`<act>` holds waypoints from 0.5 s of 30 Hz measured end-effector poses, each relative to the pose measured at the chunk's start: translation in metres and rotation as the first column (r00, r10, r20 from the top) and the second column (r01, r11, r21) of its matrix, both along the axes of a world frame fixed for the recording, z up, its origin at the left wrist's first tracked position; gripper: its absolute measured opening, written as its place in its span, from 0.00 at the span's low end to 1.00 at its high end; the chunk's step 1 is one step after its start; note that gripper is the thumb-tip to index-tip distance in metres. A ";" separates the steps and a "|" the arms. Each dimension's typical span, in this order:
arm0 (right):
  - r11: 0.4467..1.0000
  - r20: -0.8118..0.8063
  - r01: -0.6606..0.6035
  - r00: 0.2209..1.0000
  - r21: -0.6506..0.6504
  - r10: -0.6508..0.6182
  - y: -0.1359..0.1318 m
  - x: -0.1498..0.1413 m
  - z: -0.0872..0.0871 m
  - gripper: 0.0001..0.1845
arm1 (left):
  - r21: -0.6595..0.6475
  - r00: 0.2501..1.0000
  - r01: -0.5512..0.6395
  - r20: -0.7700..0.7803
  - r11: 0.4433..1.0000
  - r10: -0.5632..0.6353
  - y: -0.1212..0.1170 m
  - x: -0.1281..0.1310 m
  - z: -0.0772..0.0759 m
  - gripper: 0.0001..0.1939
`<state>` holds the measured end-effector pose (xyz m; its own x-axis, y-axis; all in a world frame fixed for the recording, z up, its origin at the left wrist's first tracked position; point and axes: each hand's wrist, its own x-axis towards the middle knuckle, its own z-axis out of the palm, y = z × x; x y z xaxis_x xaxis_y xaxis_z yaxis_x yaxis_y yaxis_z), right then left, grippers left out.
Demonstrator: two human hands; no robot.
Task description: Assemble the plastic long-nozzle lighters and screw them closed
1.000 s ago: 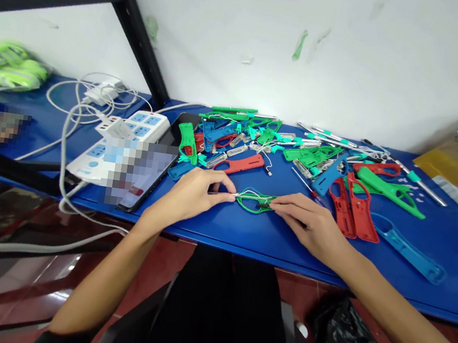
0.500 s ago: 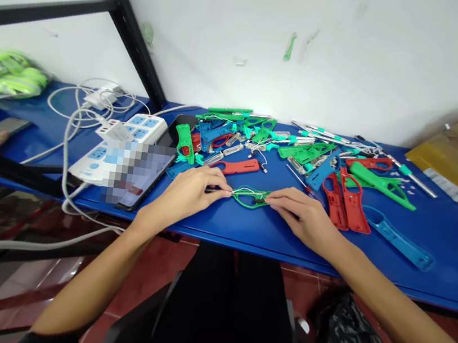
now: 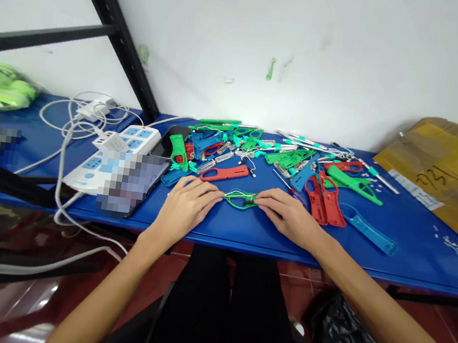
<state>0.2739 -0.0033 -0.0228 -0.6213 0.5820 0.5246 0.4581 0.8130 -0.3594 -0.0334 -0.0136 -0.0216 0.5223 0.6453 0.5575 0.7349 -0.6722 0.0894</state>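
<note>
With the right hand (image 3: 277,211) pinching the green plastic piece (image 3: 240,207) between both hands, and the left hand (image 3: 190,203) pinching a thin pale bit (image 3: 232,196) at its left end, work slowly, without bending or squashing anything.

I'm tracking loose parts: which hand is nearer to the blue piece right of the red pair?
Right. The right hand is left of the blue piece and red pair; the left hand is farther left, across the green piece.

phone (image 3: 142,179): part-blurred | lime bundle (image 3: 4,88): cut off | green casing (image 3: 252,197): part-hidden
</note>
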 end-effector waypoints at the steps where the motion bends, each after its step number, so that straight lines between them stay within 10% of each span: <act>1: 1.000 0.008 -0.002 1.000 0.005 0.002 0.000 0.000 0.001 0.14 | -0.002 1.000 0.003 0.004 1.000 -0.003 0.000 0.000 0.000 0.11; 9: 0.972 0.005 0.152 0.988 0.181 -0.155 -0.017 -0.002 0.013 0.10 | -0.069 0.993 0.017 0.120 0.997 -0.009 0.001 0.001 -0.001 0.15; 12: 0.982 -0.051 0.147 0.988 0.115 -0.142 -0.069 -0.021 0.008 0.09 | -0.083 0.984 0.017 0.180 0.996 -0.001 0.001 0.001 -0.001 0.17; 15: 0.969 0.144 -0.179 0.968 -0.172 0.205 -0.154 -0.053 0.002 0.06 | -0.103 0.973 0.014 0.231 0.995 0.010 0.002 -0.001 -0.001 0.17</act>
